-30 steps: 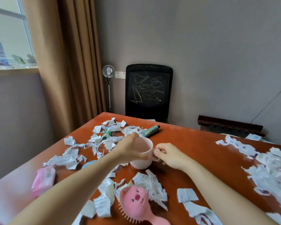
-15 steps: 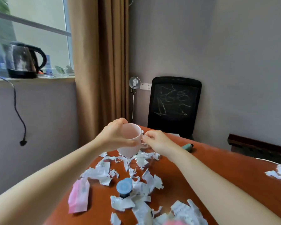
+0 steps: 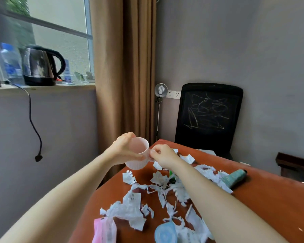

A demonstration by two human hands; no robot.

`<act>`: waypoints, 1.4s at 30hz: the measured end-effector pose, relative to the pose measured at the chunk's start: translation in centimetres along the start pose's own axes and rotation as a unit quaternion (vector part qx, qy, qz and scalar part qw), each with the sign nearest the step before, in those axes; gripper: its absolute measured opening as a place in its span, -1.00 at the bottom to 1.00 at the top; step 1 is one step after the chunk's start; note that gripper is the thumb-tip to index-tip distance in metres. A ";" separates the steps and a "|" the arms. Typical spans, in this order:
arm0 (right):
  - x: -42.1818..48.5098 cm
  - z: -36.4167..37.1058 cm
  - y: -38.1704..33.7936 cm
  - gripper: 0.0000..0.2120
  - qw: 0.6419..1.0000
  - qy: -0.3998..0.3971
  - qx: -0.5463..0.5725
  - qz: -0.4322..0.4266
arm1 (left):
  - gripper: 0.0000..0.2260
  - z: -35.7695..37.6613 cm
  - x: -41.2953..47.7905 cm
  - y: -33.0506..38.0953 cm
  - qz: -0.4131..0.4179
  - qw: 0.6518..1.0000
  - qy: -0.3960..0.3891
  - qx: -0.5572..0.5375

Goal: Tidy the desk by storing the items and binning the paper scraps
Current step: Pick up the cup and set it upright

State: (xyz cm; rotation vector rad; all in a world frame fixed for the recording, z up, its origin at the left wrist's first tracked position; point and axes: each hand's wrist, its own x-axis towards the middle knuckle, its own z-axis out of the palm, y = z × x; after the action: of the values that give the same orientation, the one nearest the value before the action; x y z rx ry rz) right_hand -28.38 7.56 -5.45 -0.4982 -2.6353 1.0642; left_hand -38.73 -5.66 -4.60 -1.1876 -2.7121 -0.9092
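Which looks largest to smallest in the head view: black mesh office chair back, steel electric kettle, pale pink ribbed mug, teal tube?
1. black mesh office chair back
2. steel electric kettle
3. pale pink ribbed mug and teal tube: near alike, mug partly covered, so unranked.

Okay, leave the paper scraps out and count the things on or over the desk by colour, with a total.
Pink: 2, the cup and the packet
Blue: 1, the round lid
Teal: 1, the tube
Green: 1, a small thing half under scraps
Total: 5
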 end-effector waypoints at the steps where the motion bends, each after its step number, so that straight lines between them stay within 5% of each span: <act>1: 0.4 0.4 0.4 -0.79 1.000 0.010 -0.001 0.000 | -0.33 0.3 0.4 -0.3 -0.006 1.000 -0.003 -0.002; 11: 2.7 3.0 2.2 -0.80 1.000 0.016 -0.007 0.019 | -0.38 2.1 2.1 -2.3 -0.038 0.998 -0.053 0.025; 16: 2.7 2.7 2.5 -0.80 1.000 -0.008 -0.002 0.015 | -0.20 2.7 1.5 -2.4 -0.066 0.991 -0.112 -0.034; 28: -2.9 -0.4 2.8 -0.73 0.996 -0.042 -0.072 0.038 | -0.16 4.4 -2.8 1.4 -0.081 0.991 -0.097 -0.043; 30: -4.2 -1.1 2.2 -0.75 0.992 -0.049 -0.103 0.045 | -0.14 4.4 -3.3 2.0 -0.089 0.994 -0.058 0.023; 33: -6.9 -2.4 1.2 -0.69 0.989 -0.049 -0.133 0.039 | -0.17 4.3 -4.8 3.0 -0.063 0.990 -0.027 0.122; 38: -12.9 -5.8 0.5 -0.66 0.974 -0.112 -0.199 0.002 | -0.38 4.1 -9.7 5.7 0.014 0.993 -0.038 0.111; 42: -17.8 -7.9 1.1 -0.65 0.967 -0.139 -0.214 0.017 | -0.42 3.4 -13.7 7.6 0.051 0.989 -0.137 0.029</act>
State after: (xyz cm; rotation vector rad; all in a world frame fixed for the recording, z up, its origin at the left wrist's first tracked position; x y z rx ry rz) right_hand -9.12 6.02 -2.56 -0.5091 -3.1340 0.6014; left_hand -23.24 -8.77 -7.21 -1.5273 -2.8241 -0.6966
